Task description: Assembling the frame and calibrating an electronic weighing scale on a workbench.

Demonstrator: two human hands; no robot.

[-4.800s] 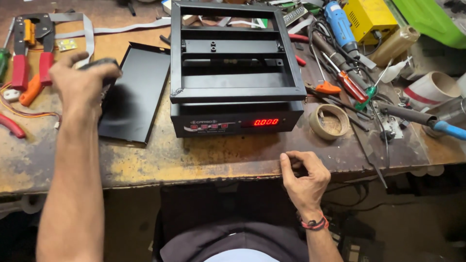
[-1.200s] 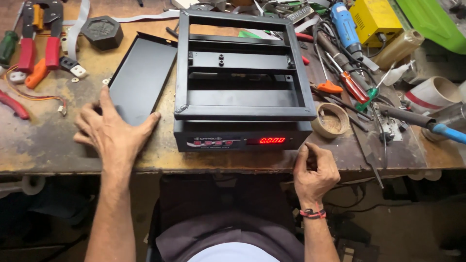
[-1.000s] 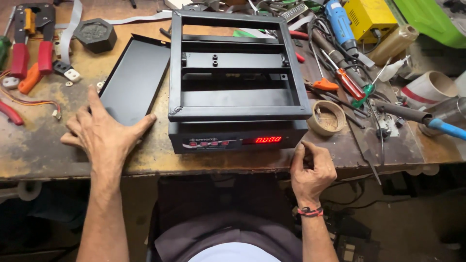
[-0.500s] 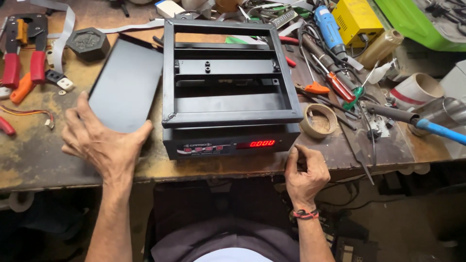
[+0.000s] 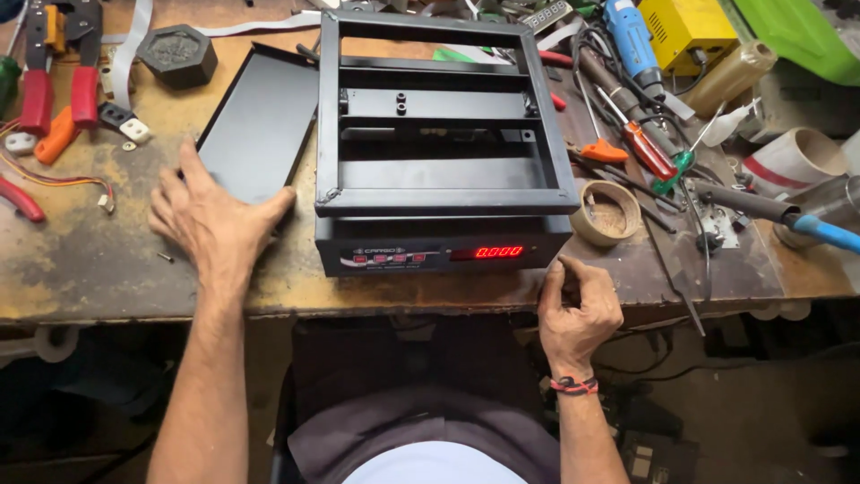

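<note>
A black electronic scale (image 5: 443,170) with its top plate off stands mid-bench, its bare metal frame showing and a red digit display lit on the front panel. Its flat black pan (image 5: 260,121) lies to its left. My left hand (image 5: 213,220) rests flat on the worn wooden bench (image 5: 81,269), fingers spread, thumb touching the pan's near corner. My right hand (image 5: 578,309) sits at the bench's front edge just right of the scale's front corner, fingers curled with nothing visible in them.
A dark hexagonal weight (image 5: 176,56) sits at the back left beside red-handled pliers (image 5: 58,81). To the right lie a tape roll (image 5: 606,212), screwdrivers (image 5: 627,134), cables, a blue tool (image 5: 627,36) and a yellow box (image 5: 690,31). A small screw (image 5: 166,258) lies near my left hand.
My left hand put the hexagonal weight down at the back left and came to rest flat beside the pan. My right hand stayed at the bench edge.
</note>
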